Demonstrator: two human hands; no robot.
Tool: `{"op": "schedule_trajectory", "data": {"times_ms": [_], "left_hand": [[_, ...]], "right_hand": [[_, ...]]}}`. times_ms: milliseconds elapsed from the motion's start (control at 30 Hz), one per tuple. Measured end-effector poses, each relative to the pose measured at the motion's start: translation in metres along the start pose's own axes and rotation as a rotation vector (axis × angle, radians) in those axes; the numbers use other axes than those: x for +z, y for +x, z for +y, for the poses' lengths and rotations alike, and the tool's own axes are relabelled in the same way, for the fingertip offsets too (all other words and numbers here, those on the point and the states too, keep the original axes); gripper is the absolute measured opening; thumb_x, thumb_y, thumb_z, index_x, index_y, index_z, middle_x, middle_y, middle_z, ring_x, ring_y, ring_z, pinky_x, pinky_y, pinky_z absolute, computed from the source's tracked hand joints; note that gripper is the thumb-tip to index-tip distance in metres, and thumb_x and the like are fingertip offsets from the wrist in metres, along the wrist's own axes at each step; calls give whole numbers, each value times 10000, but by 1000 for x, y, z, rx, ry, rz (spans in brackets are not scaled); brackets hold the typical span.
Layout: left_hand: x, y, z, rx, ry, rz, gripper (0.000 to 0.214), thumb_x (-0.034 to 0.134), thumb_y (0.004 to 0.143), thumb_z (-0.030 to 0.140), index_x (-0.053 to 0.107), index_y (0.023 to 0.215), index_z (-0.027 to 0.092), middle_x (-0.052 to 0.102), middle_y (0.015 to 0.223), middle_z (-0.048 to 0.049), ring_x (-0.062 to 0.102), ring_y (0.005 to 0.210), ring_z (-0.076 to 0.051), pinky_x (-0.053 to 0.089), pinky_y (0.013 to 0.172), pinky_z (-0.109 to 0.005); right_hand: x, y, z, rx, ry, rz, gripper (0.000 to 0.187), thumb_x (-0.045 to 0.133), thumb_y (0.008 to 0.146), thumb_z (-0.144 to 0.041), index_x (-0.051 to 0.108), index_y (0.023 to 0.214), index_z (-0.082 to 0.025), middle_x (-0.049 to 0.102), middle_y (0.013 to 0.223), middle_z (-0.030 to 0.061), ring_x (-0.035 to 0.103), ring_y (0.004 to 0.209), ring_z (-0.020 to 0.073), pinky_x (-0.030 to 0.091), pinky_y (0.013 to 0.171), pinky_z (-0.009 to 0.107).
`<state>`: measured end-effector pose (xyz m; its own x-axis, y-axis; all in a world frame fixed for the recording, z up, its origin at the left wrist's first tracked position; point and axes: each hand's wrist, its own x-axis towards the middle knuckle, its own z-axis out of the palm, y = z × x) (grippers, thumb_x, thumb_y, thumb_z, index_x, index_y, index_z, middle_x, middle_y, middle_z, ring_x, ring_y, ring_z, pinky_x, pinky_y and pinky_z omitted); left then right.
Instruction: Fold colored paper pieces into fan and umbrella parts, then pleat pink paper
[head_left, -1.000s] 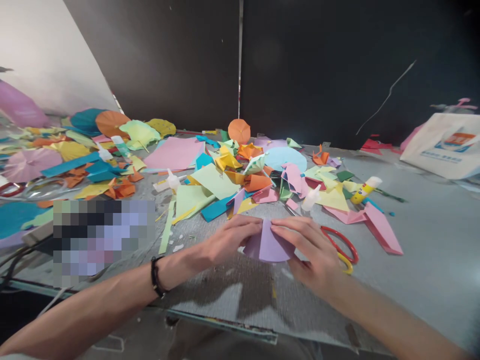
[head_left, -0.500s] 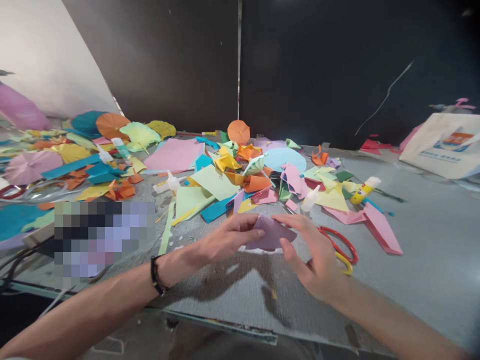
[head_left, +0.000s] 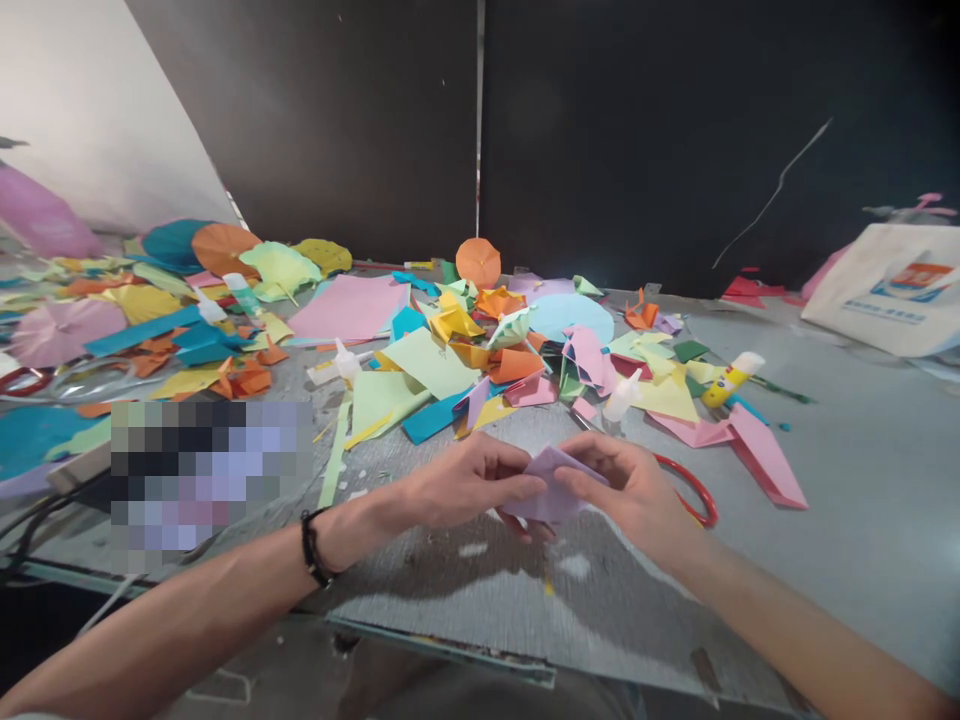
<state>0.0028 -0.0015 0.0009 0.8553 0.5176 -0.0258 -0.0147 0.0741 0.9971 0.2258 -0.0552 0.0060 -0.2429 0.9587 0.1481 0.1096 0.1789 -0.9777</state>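
Observation:
A folded piece of purple paper (head_left: 556,488) is held up between both hands, over the near part of the table. My left hand (head_left: 472,485) pinches its left side, thumb on the near face and some fingertips showing below. My right hand (head_left: 626,490) grips the right side, with the thumb in front and the fingers behind. Partly covered by my right hand are scissors with a red handle (head_left: 697,490). A small white glue bottle (head_left: 622,396) stands just beyond the hands.
Beyond the hands lies a heap of coloured paper pieces (head_left: 442,365). Another glue bottle (head_left: 346,362) and a yellow glue stick (head_left: 733,380) are nearby. Paper umbrellas (head_left: 67,332) crowd the left. A white bag (head_left: 885,290) stands at right; the table edge (head_left: 442,650) is close.
My right hand has closed on the right side of the purple paper, its thumb now pressed on the near face. The paper has turned and sits slightly lower and to the right.

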Motion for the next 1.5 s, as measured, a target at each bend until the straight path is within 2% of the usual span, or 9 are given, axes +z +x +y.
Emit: {"op": "schedule_trajectory", "data": {"times_ms": [133, 533, 733, 833, 933, 1067, 1300, 1400, 1500], "left_hand": [[-3, -1, 1, -59, 7, 19, 363, 735, 937, 473, 739, 919, 110, 809, 908, -127, 794, 776, -184, 629, 661, -238], [-5, 0, 5, -56, 227, 117, 376, 679, 954, 494, 704, 868, 128, 779, 780, -87, 744, 647, -162, 553, 566, -224], [-4, 0, 0, 250, 705, 641, 280, 765, 877, 409, 639, 829, 164, 472, 524, 71, 381, 484, -76, 301, 469, -214], [2, -2, 3, 197, 599, 477, 307, 668, 957, 412, 636, 790, 157, 536, 541, 41, 434, 469, -75, 356, 473, -207], [10, -4, 8, 124, 306, 197, 304, 619, 998, 429, 704, 977, 138, 738, 844, -76, 670, 658, -148, 534, 570, -240], [15, -2, 8, 212, 34, 104, 294, 771, 913, 361, 730, 1107, 144, 756, 1097, -119, 711, 995, -227, 594, 836, -307], [6, 4, -2, 233, -44, 246, 289, 733, 950, 392, 774, 1070, 133, 754, 1001, -102, 740, 908, -212, 626, 866, -340], [2, 4, -1, 172, -13, 242, 294, 719, 956, 402, 768, 1040, 125, 760, 962, -108, 758, 862, -215, 637, 819, -331], [2, 2, -1, 142, 15, 213, 322, 701, 962, 423, 758, 1064, 123, 771, 988, -121, 762, 864, -227, 647, 799, -342]], "right_hand": [[-4, 3, 0, -1, 39, 89, 192, 794, 892, -399, 758, 962, -225, 740, 883, 12, 660, 761, 149, 524, 664, 237], [-6, 3, 3, 31, 93, 36, 250, 830, 861, -452, 774, 943, -222, 747, 867, 18, 658, 745, 148, 524, 663, 233], [-3, 1, 8, -157, -193, 251, 157, 759, 935, -382, 732, 963, -229, 721, 880, 24, 655, 769, 176, 525, 670, 273], [0, -2, 10, -447, -481, 362, 14, 703, 981, -227, 699, 989, -238, 690, 926, 28, 642, 834, 185, 526, 735, 303], [1, -7, 10, -727, -708, 317, 180, 657, 984, -78, 675, 1083, -227, 676, 976, 53, 643, 894, 198, 530, 776, 333], [3, -12, 7, -891, -938, 235, 254, 651, 971, -25, 656, 1169, -185, 668, 1018, 96, 624, 939, 240, 524, 802, 396], [7, -9, 9, -804, -888, 242, 297, 714, 953, -139, 646, 1236, -201, 638, 1192, 126, 607, 1107, 296, 522, 950, 487], [5, -5, 9, -600, -674, 383, 419, 746, 943, -261, 594, 1332, -231, 611, 1284, 121, 595, 1191, 297, 521, 994, 475], [1, -1, 9, -304, -398, 290, 391, 749, 942, -360, 621, 1295, -248, 690, 1185, 79, 672, 1026, 243, 575, 849, 375]]}}
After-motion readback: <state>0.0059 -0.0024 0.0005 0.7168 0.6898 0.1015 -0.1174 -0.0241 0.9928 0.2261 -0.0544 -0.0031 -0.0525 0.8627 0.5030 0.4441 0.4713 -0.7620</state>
